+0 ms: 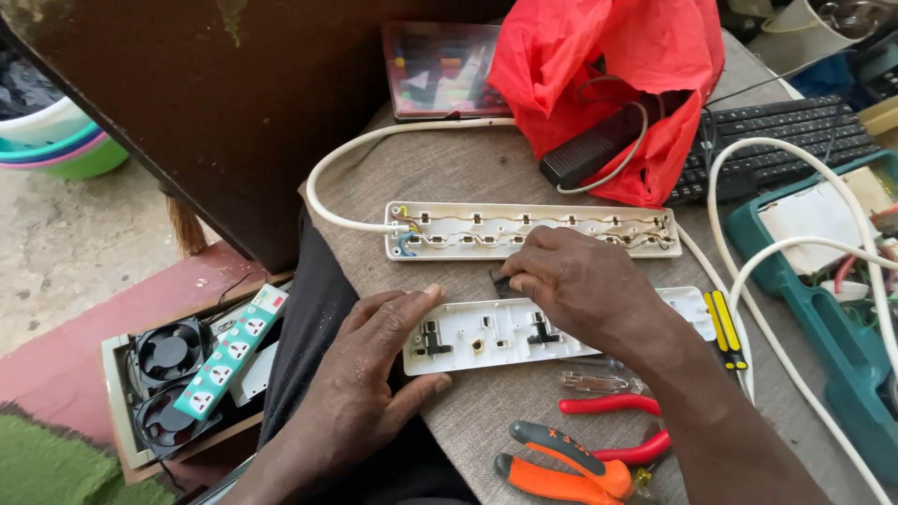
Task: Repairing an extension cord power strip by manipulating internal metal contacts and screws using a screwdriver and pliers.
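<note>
In the head view, the left hand [374, 360] lay spread at the near left end of a white socket cover [524, 332], thumb along its far edge and fingers curled loosely round its near left corner, steadying it flat on the grey table [449, 168]. The right hand [575, 281] reached across from the right and rested over the middle of the same cover, fingers drawn together at their tips to pinch a small black part [500, 281] at the cover's far edge. Just beyond the hands lay the open base of the power strip [533, 229], its metal strips and wires showing, with a white cable [323, 178] running out of its left end and looping away to the far side. A red plastic bag [608, 65] sat at the far edge of the table, holding a dark block, and a black keyboard [786, 140] lay to its right. A yellow-and-black screwdriver [725, 327] rested beside the cover's right end. Near the person, red-handled pliers [613, 407] and orange-handled cutters [561, 463] lay on the table. Down to the left, a box held two black fans [168, 374] and a green-and-white power strip [234, 351].
</note>
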